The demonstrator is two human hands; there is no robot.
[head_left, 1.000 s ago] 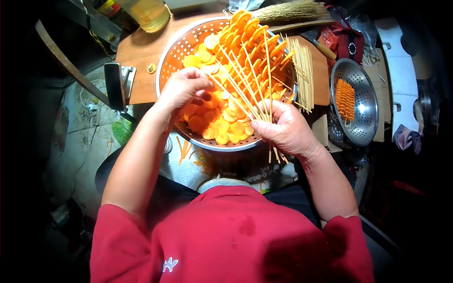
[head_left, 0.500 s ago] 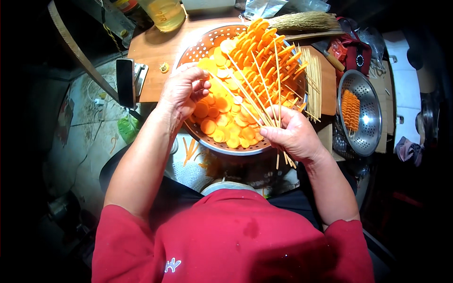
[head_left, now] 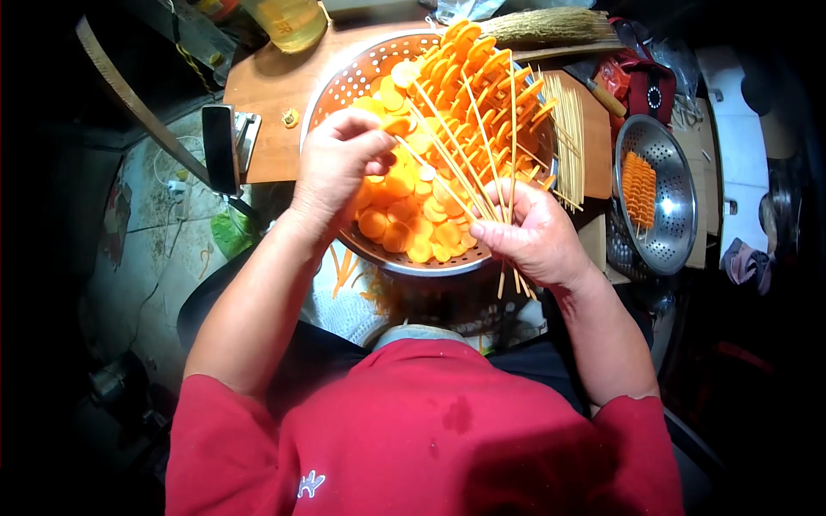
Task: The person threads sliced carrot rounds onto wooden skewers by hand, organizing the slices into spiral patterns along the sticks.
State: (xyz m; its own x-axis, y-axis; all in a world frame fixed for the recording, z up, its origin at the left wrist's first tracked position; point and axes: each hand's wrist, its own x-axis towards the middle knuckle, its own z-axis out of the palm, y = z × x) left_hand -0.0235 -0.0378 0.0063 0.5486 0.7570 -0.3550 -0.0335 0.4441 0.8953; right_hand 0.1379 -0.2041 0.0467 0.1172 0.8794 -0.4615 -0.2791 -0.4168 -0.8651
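My right hand [head_left: 535,234] is closed round a fan of thin wooden skewers [head_left: 465,179], their tips spread up and to the left. Between the thumb and fingers of my left hand [head_left: 337,163] is a round orange carrot slice [head_left: 397,126], at the tip of one skewer; whether it is pierced, I cannot tell. Small pale pieces sit on some of the skewers. Beneath both hands is a big perforated colander [head_left: 331,82] with many loose carrot slices [head_left: 409,219]. Skewers threaded with spaced carrot slices [head_left: 482,82] are heaped along its far right side.
A bundle of bare skewers [head_left: 568,129] lies right of the colander, by a straw brush [head_left: 542,30]. A metal colander [head_left: 674,232] at the right holds filled skewers [head_left: 638,189]. On the left stand a phone [head_left: 220,150] and a jug of yellowish liquid [head_left: 292,21].
My left hand has moved slightly right toward the skewer tips, and a carrot slice now shows in its fingers. My right hand keeps its hold on the skewers.
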